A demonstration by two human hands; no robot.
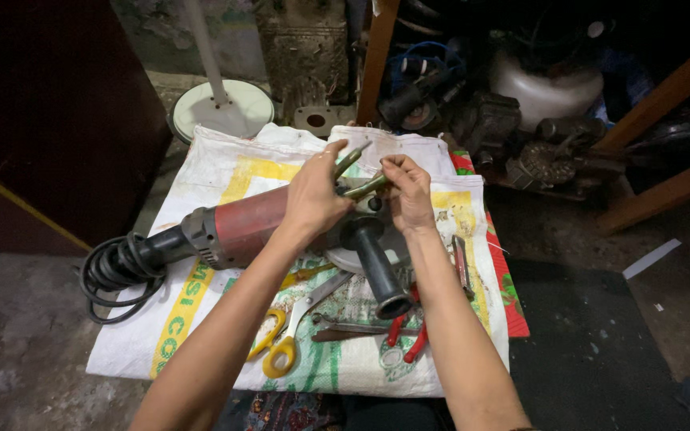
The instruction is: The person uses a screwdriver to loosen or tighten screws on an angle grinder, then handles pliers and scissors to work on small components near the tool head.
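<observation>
Hold the two-arm metal wrench (358,177) tight with both hands: left hand (313,199) gripping one arm, right hand (407,191) pinching the other. Keep it above the red grinder (249,223) on the white sack (225,172). Mind the yellow scissors (285,339) at 6 o'clock.

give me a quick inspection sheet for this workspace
surface: white woven sack spread on a concrete floor
job's things: red angle grinder lying on the sack, black side handle sticking up; metal tool held over its head
clutter: yellow scissors, red pliers, flat spanners
grippers: left hand and right hand both grip the metal tool
cables: black cord coiled left of the sack
surroundings: white fan base, motor parts, wooden beams
</observation>
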